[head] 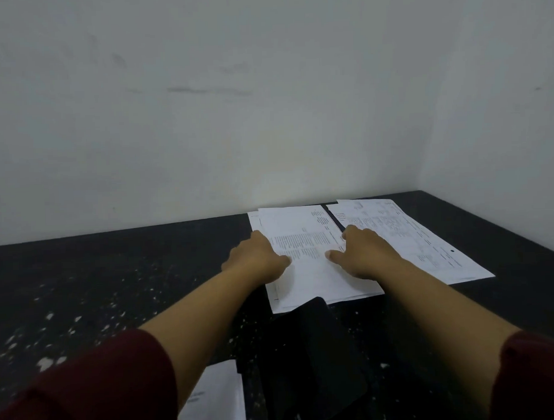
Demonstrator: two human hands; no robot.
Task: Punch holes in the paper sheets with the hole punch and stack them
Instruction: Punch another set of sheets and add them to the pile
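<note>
A stack of printed white sheets (305, 234) lies on the dark table (114, 278) near the wall. My left hand (258, 254) rests on its left edge and my right hand (362, 251) on its right edge, thumbs lying on top of the uppermost sheet. A second stack of printed sheets (427, 236) lies just to the right, one black hole showing near its right edge. A large black hole punch (315, 359) sits between my forearms, its far end overlapping the near edge of the left stack. Whether my fingers pinch the paper cannot be told.
Another white sheet (216, 400) lies at the near edge, partly under my left forearm. The speckled black table runs wide to the left. A pale wall stands right behind the stacks and turns a corner at the right.
</note>
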